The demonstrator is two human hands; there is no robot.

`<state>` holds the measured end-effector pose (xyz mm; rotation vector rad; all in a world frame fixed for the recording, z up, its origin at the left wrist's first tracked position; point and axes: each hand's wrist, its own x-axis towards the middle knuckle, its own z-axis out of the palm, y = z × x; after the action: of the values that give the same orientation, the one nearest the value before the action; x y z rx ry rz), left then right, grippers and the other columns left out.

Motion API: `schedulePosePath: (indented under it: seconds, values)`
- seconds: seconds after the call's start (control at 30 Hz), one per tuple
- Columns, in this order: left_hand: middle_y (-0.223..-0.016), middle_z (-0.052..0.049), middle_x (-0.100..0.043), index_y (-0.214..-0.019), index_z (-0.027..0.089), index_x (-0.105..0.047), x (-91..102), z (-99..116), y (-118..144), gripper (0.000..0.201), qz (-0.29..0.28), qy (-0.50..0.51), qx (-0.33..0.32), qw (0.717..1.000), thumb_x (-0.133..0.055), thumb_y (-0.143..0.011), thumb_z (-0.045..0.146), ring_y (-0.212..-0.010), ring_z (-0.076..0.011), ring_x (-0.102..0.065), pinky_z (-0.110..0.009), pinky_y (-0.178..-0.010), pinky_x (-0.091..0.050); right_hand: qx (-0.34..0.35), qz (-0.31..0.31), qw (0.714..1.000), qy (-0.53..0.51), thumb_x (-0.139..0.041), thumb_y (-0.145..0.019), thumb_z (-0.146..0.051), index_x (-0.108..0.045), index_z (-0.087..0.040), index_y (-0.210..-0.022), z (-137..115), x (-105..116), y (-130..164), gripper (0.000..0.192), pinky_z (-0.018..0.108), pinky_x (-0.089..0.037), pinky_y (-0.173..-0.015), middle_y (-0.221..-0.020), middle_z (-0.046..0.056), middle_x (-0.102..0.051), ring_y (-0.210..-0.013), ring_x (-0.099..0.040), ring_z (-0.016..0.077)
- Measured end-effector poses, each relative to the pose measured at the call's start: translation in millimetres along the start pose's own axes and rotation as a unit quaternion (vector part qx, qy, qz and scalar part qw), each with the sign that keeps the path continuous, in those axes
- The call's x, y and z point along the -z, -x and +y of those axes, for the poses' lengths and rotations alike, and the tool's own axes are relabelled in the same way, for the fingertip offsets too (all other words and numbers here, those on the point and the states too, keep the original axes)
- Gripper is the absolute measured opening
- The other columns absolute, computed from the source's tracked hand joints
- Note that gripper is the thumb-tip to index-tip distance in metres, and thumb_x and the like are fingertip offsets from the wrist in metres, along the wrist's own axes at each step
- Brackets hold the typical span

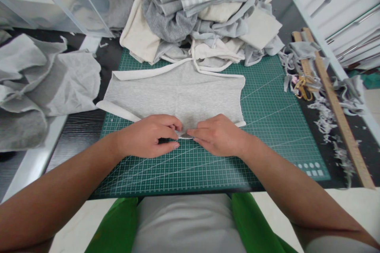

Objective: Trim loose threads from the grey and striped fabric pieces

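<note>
A light grey fabric piece (175,91) with white binding along its edges lies flat on the green cutting mat (267,126). My left hand (148,135) and my right hand (218,134) meet at the middle of its near edge. Both pinch that edge between thumb and fingers, fingertips almost touching each other. The fabric under the fingers is partly hidden.
A heap of grey, white and striped cloth pieces (202,12) sits at the mat's far side. Crumpled grey fabric (38,83) lies left. Scissors (303,89), a wooden ruler (335,102) and fabric scraps (326,114) lie right. Clear plastic bins (53,0) stand far left.
</note>
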<state>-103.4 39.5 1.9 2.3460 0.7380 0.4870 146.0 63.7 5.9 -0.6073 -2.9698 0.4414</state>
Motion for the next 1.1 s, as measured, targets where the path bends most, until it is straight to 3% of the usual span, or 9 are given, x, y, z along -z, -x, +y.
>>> schedulePosePath:
  seconds: [0.37, 1.1]
  values:
    - [-0.108, -0.008, -0.063, -0.093, 0.018, -0.07, 4.3, 3.0, 1.5, 0.015, -0.013, -0.005, 0.007, 1.0, -0.058, -0.086, 0.024, -0.093, -0.0158, -0.062, -0.029, -0.085, -0.051, -0.012, 0.009, 0.999, -0.037, -0.049, -0.09, -0.025, -0.063, -0.018, -0.118, 2.8, -0.2, 0.9, 0.032, 0.027, -0.034, -0.059, -0.081, 0.002, -0.067, -0.068, -0.057, 0.014]
    - [-0.109, -0.007, -0.062, -0.088, 0.018, -0.07, 9.4, 2.7, 2.0, 0.014, -0.032, -0.015, 0.026, 0.999, -0.061, -0.085, 0.028, -0.095, -0.0157, -0.061, -0.028, -0.086, -0.049, -0.016, 0.015, 1.0, -0.012, -0.048, -0.091, -0.026, -0.063, -0.017, -0.118, -2.0, 0.2, -0.8, 0.032, 0.028, -0.032, -0.056, -0.081, 0.002, -0.068, -0.066, -0.057, 0.014]
